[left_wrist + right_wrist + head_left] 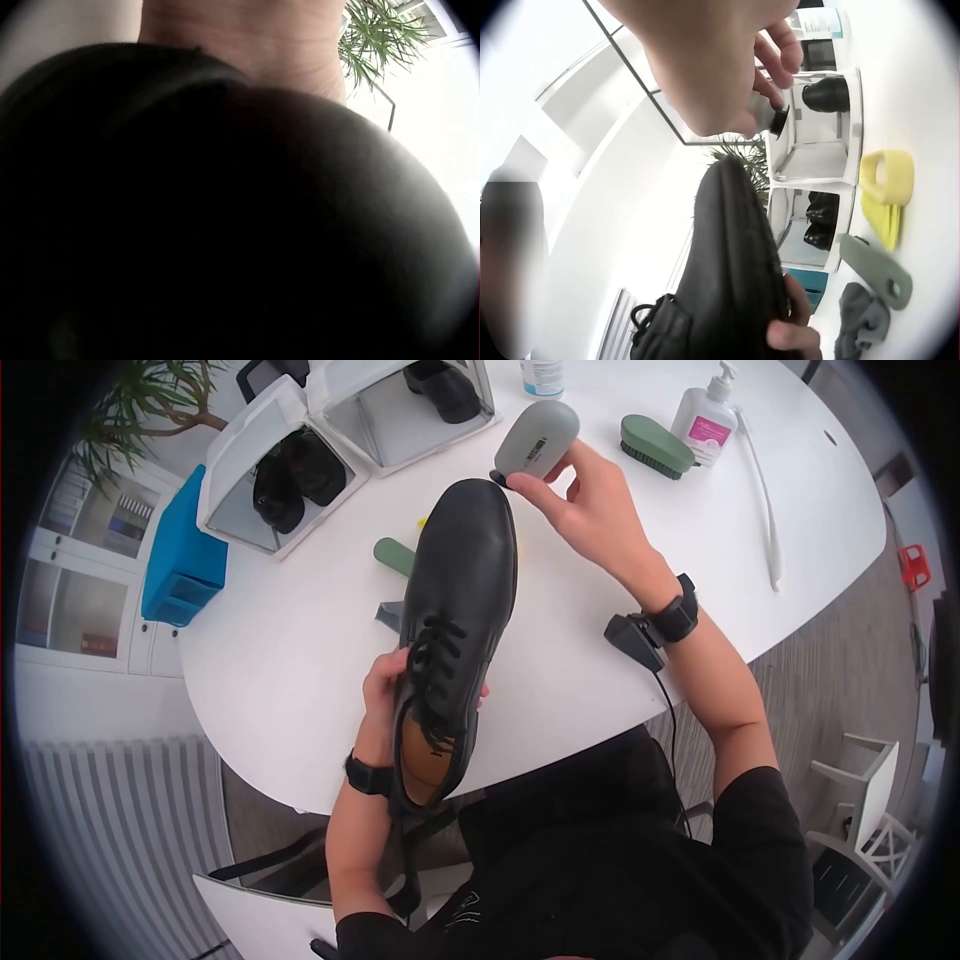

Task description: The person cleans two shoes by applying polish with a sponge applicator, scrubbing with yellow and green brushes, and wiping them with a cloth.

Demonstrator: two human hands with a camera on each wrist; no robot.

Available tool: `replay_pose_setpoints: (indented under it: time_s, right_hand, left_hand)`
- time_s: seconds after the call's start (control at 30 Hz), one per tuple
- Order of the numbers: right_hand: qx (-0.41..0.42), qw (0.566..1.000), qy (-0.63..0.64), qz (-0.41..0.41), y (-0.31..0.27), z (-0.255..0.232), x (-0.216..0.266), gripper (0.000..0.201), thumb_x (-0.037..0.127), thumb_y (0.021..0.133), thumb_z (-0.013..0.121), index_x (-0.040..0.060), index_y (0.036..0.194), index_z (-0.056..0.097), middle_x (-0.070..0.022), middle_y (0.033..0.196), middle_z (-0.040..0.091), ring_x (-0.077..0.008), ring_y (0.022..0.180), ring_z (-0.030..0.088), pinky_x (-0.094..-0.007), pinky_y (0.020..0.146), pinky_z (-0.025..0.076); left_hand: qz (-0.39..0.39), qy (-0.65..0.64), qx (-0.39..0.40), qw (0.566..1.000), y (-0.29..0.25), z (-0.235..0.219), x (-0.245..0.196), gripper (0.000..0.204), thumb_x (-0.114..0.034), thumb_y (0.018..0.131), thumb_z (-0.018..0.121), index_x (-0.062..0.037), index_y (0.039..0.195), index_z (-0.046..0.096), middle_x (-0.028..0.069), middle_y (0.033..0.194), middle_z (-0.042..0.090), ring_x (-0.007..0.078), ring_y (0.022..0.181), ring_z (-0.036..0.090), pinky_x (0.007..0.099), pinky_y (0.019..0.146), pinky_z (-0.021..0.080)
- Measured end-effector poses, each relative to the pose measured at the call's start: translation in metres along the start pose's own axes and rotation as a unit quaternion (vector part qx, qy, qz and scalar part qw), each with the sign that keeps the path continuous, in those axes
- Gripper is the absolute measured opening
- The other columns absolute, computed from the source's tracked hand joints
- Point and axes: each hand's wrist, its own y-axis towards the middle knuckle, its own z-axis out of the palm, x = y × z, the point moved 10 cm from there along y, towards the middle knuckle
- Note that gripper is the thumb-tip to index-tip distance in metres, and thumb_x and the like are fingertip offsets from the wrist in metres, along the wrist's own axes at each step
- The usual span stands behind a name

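A black leather lace-up shoe is held above the table, its toe pointing away from me and its tan insole showing at the heel end. My left hand grips it around the middle from the side and below; in the right wrist view its fingers press against the shoe's side. My right hand holds a grey-green shoe polish bottle, tipped so its black applicator end is right at the toe. The dark shoe fills most of the left wrist view, hiding the left fingers there.
Two white-framed boxes with black shoes stand at the back left, beside a blue bin. A green brush, pump bottle and long white stick lie right. A green tool, yellow items and grey cloth lie beyond the shoe.
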Motion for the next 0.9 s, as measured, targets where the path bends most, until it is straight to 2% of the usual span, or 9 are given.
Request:
replay_pose_setpoints:
  time_s: [0.03, 0.1, 0.13, 0.2, 0.3, 0.43, 0.5, 0.77, 0.9]
  right_hand:
    - [-0.004, 1.000, -0.001, 0.000, -0.003, -0.002, 0.001, 0.041, 0.030, 0.087, 0.087, 0.0021, 0.113, 0.072, -0.0105, 0.091, 0.072, -0.0220, 0.068, 0.062, -0.0310, 0.058, 0.047]
    - [-0.022, 0.990, 0.133, 0.040, -0.008, -0.005, -0.006, 0.037, 0.028, 0.089, 0.086, 0.0028, 0.112, 0.073, -0.0089, 0.095, 0.075, -0.0180, 0.071, 0.065, -0.0290, 0.061, 0.049]
    - [-0.017, 0.990, 0.133, 0.036, -0.010, -0.004, -0.003, 0.037, 0.028, 0.089, 0.086, 0.0028, 0.112, 0.073, -0.0089, 0.095, 0.075, -0.0180, 0.071, 0.065, -0.0290, 0.061, 0.049]
    - [-0.028, 0.970, 0.231, -0.062, -0.020, -0.008, 0.027, 0.035, 0.024, 0.088, 0.087, 0.0041, 0.113, 0.073, -0.0054, 0.097, 0.076, -0.0140, 0.074, 0.066, -0.0281, 0.061, 0.049]
    - [0.057, 0.967, 0.200, -0.147, -0.040, 0.010, 0.069, 0.032, 0.021, 0.088, 0.087, 0.0062, 0.113, 0.073, -0.0033, 0.099, 0.077, -0.0138, 0.075, 0.066, -0.0282, 0.062, 0.051]
    - [0.073, 0.965, 0.205, -0.149, -0.051, 0.025, 0.086, 0.027, 0.015, 0.087, 0.087, 0.0057, 0.111, 0.077, -0.0062, 0.107, 0.078, -0.0163, 0.082, 0.070, -0.0280, 0.065, 0.051]
    - [0.018, 0.965, 0.138, -0.220, -0.046, 0.016, 0.093, 0.032, 0.017, 0.084, 0.088, 0.0089, 0.111, 0.072, -0.0070, 0.097, 0.075, -0.0250, 0.077, 0.067, -0.0326, 0.062, 0.052]
    - [-0.070, 0.975, 0.088, -0.191, -0.025, -0.004, 0.064, 0.031, 0.024, 0.086, 0.087, 0.0054, 0.106, 0.072, -0.0103, 0.087, 0.071, -0.0284, 0.071, 0.065, -0.0355, 0.063, 0.052]
    - [-0.039, 0.996, 0.032, -0.067, -0.003, -0.005, 0.018, 0.041, 0.034, 0.090, 0.085, 0.0028, 0.112, 0.072, -0.0096, 0.084, 0.071, -0.0238, 0.068, 0.064, -0.0340, 0.062, 0.051]
  left_hand:
    - [-0.001, 0.003, 0.002, 1.000, 0.000, 0.002, -0.001, 0.078, -0.052, 0.095, 0.049, 0.0098, 0.143, 0.053, 0.0259, 0.127, 0.068, 0.0354, 0.102, 0.074, 0.0421, 0.081, 0.063]
    - [0.006, 0.019, -0.058, 0.998, -0.001, -0.006, -0.003, 0.100, -0.068, 0.096, 0.045, 0.0106, 0.157, 0.035, 0.0334, 0.157, 0.044, 0.0376, 0.095, 0.069, 0.0451, 0.075, 0.062]
    - [0.012, 0.016, -0.059, 0.998, 0.000, -0.007, -0.004, 0.100, -0.068, 0.096, 0.045, 0.0106, 0.157, 0.035, 0.0334, 0.157, 0.044, 0.0376, 0.095, 0.069, 0.0451, 0.075, 0.062]
    - [0.042, -0.040, -0.023, 0.998, 0.004, -0.002, -0.015, 0.083, -0.054, 0.096, 0.044, 0.0088, 0.149, 0.049, 0.0259, 0.139, 0.062, 0.0354, 0.103, 0.072, 0.0410, 0.080, 0.064]
    - [0.078, -0.062, 0.005, 0.995, 0.007, 0.007, -0.025, 0.087, -0.060, 0.096, 0.045, 0.0063, 0.153, 0.047, 0.0261, 0.141, 0.061, 0.0353, 0.104, 0.071, 0.0400, 0.079, 0.064]
    - [0.063, -0.006, -0.067, 0.996, 0.000, -0.027, -0.016, 0.091, -0.065, 0.097, 0.045, 0.0046, 0.155, 0.044, 0.0262, 0.144, 0.059, 0.0352, 0.103, 0.071, 0.0389, 0.078, 0.064]
    - [0.054, -0.042, -0.026, 0.997, 0.003, -0.022, -0.012, 0.093, -0.067, 0.096, 0.046, 0.0057, 0.153, 0.045, 0.0265, 0.142, 0.060, 0.0347, 0.102, 0.071, 0.0387, 0.075, 0.064]
    - [0.033, -0.018, 0.025, 0.999, 0.004, -0.012, -0.008, 0.102, -0.074, 0.094, 0.050, 0.0089, 0.153, 0.043, 0.0310, 0.144, 0.055, 0.0344, 0.101, 0.071, 0.0383, 0.073, 0.065]
    - [0.051, -0.022, 0.058, 0.997, 0.006, -0.004, -0.010, 0.105, -0.076, 0.095, 0.050, 0.0075, 0.158, 0.038, 0.0341, 0.150, 0.050, 0.0366, 0.102, 0.070, 0.0393, 0.074, 0.065]
